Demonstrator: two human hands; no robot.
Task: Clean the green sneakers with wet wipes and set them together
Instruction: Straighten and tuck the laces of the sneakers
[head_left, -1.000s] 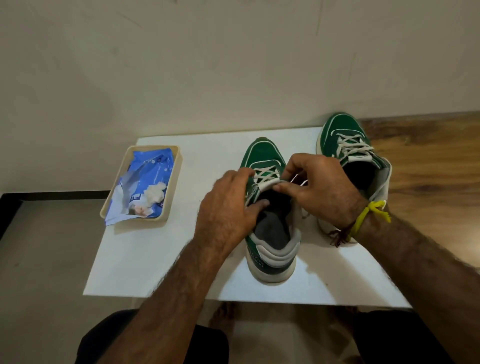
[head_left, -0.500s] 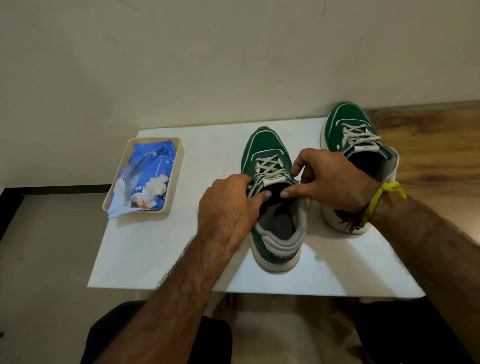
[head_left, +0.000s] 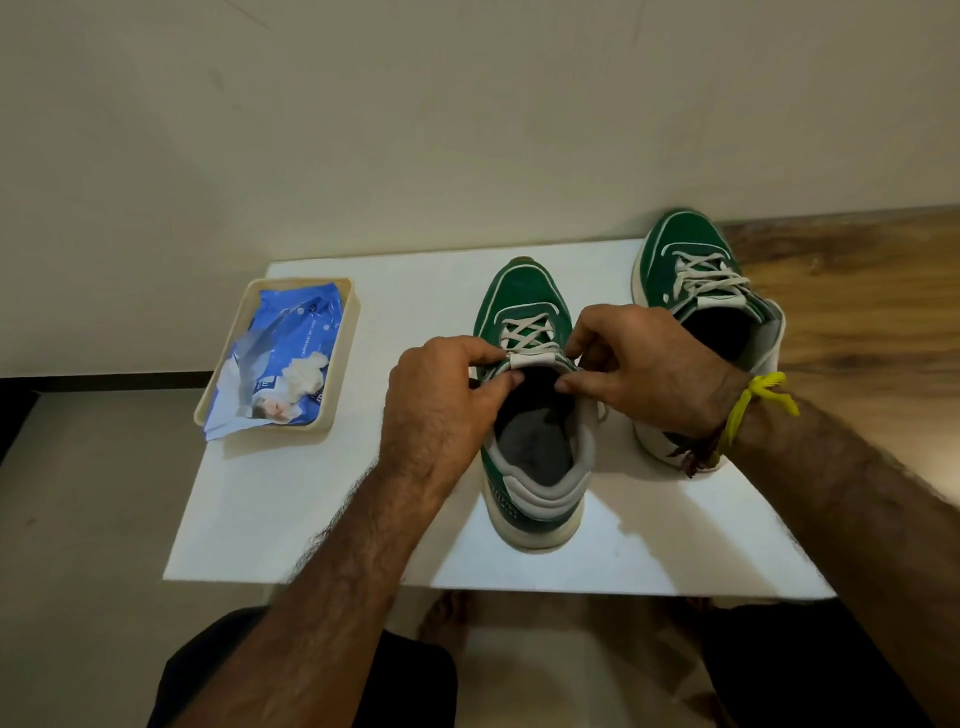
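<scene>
A green sneaker (head_left: 524, 306) with white laces and a white sole stands upright in the middle of the white board (head_left: 322, 499), toe pointing away from me. My left hand (head_left: 441, 410) pinches the left edge of its opening near the tongue. My right hand (head_left: 644, 364) pinches the right edge next to the tongue's white tab. The second green sneaker (head_left: 685, 260) stands at the board's far right corner, partly hidden behind my right wrist. A blue pack of wet wipes (head_left: 283, 358), with a white wipe poking out, lies in a cream tray (head_left: 343, 364) on the left.
The board sits low against a pale wall, with a wooden surface (head_left: 852, 301) to its right and grey floor to its left. My knees in dark clothing and bare feet show below the near edge. A yellow thread is tied round my right wrist.
The view has shifted slightly. Both hands stay at the middle sneaker's opening, and their fingertips now pinch the collar on either side of the tongue, which lies flatter.
</scene>
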